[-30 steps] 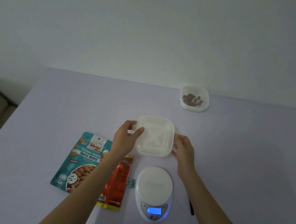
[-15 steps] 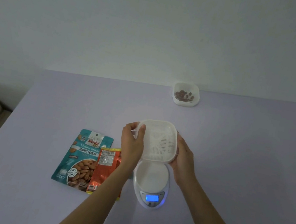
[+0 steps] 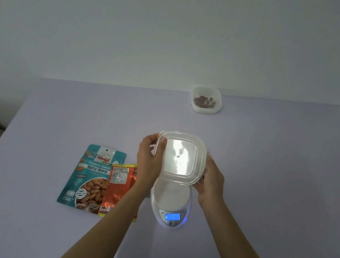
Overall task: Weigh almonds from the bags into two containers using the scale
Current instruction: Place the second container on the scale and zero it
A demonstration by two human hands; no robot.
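Both hands clamp an empty clear container [image 3: 179, 158] by its sides: the left hand [image 3: 149, 159] curls over the left rim with its thumb inside the edge, and the right hand [image 3: 210, 179] cups the right wall from beneath. The container sits directly over the far part of the white scale [image 3: 171, 197], its opening turned up toward the camera, and its near rim hides the far edge of the weighing platform. The scale's display [image 3: 172, 216] glows blue at the near end. Just left of the scale lie two bags: an orange bag [image 3: 118, 187] overlapping the right edge of a teal bag [image 3: 91, 176] printed "Roasted Almonds". The left forearm passes over the orange bag's right side and covers it. Well apart, at the far edge of the lilac tabletop [image 3: 266, 187] near the wall [image 3: 179, 30], stands a second container [image 3: 205, 109] with a few almonds [image 3: 204, 100] in it.
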